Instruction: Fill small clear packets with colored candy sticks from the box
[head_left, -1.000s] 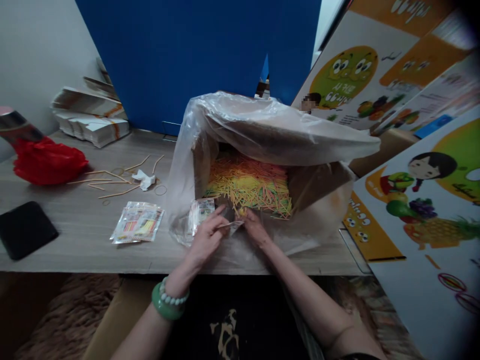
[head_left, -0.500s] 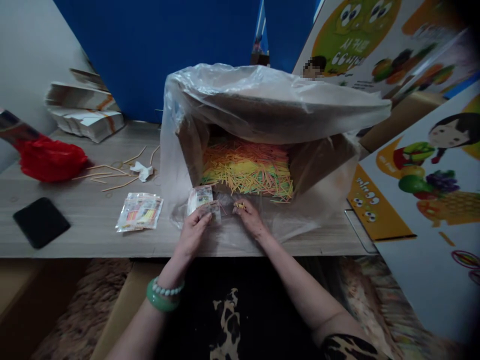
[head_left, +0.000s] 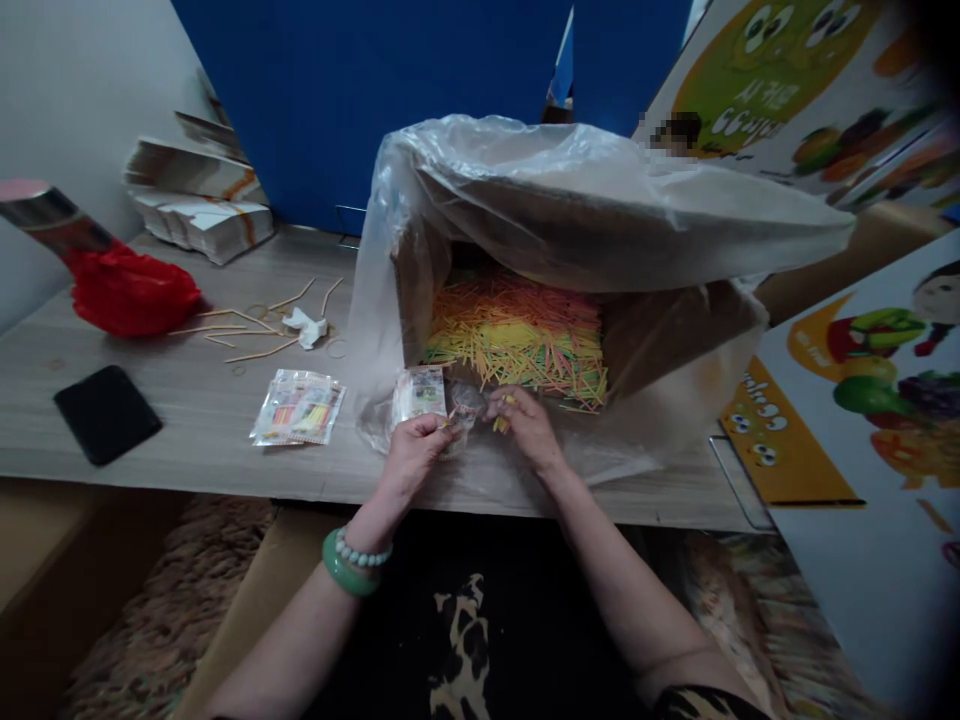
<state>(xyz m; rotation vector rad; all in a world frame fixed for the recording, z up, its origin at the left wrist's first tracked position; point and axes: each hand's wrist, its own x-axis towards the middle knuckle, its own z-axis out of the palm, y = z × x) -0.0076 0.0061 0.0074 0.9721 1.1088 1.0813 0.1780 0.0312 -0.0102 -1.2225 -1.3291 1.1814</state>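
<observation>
My left hand (head_left: 414, 452) is closed on the edge of a small clear plastic packet (head_left: 466, 412). Just right of it, my right hand (head_left: 531, 432) pinches a few short yellow sticks (head_left: 505, 412), its fingertips close to the packet. Behind both hands, a tilted cardboard box lined with a clear plastic bag (head_left: 442, 140) holds a heap of thin yellow, orange, pink and green sticks (head_left: 517, 335). Flat printed packets (head_left: 418, 390) lie on the plastic beside my left hand. Farther left are filled packets (head_left: 298, 408) with pink and yellow sticks showing through.
On the grey table (head_left: 202, 440) lie a black flat device (head_left: 108, 413), a red plastic-wrapped object (head_left: 135, 290), loose tan strips (head_left: 262, 352), and a crumpled white scrap (head_left: 306, 327). Folded cartons (head_left: 206, 215) are stacked at the back left. Large printed boxes (head_left: 795, 400) stand on the right.
The view has shifted, so the scene sits farther right. My right hand has turned and raised its yellow sticks toward the packet. My left hand now holds the packet nearer to my right fingertips.
</observation>
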